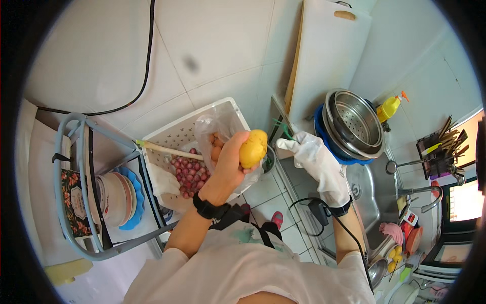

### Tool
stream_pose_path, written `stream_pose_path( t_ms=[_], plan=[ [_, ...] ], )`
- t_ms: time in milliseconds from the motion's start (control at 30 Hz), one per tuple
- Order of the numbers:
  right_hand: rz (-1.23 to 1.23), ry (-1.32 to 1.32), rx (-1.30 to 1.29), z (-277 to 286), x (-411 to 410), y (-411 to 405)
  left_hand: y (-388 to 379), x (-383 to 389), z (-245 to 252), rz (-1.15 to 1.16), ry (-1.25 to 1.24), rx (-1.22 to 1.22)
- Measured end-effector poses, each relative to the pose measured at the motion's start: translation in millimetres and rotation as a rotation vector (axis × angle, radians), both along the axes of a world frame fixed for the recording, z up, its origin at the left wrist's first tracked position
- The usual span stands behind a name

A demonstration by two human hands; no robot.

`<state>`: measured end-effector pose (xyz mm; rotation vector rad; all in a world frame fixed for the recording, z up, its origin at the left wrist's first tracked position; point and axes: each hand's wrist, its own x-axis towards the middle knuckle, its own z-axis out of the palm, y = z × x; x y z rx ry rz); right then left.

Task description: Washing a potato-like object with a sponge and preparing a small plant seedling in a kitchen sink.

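My bare left hand (228,161) grips a yellow potato (253,148) above a white perforated plastic basket (167,131). Inside the basket are small red onions or shallots (189,175), a clear plastic bag with eggs (216,148) and a pale stick (171,150). My right hand (311,159), in a white glove, is at the edge of the counter, beside the stacked steel bowls. A green stringy thing (285,129) shows at its fingers; whether the hand holds it cannot be told.
Stacked steel bowls and a steamer (357,121) stand by a white cutting board (330,57). Right of my forearm lies a steel sink (364,190) with a faucet (433,205). A grey metal rack (81,152) holds plates (117,197) at left. A black cable runs along my right arm.
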<state>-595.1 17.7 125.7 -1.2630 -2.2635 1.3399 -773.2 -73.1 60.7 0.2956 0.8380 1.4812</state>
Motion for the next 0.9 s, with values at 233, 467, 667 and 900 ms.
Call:
stream_pose_path(
  t_ms=[233,467,667,900],
  plan=[
    [-0.066,0.023,-0.058,6,-7,-3,1,-12,-6,-0.177,-0.157,0.034],
    [0.013,-0.097,-0.045,17,-14,-8,-2,-12,-5,-0.115,-0.212,-0.06],
    [-0.064,-0.085,-0.083,18,-4,-12,-1,-13,-14,-0.133,-0.179,-0.066],
    [0.023,-0.039,0.122,8,-13,-13,2,-17,-15,-0.203,-0.177,-0.1]
  ],
)
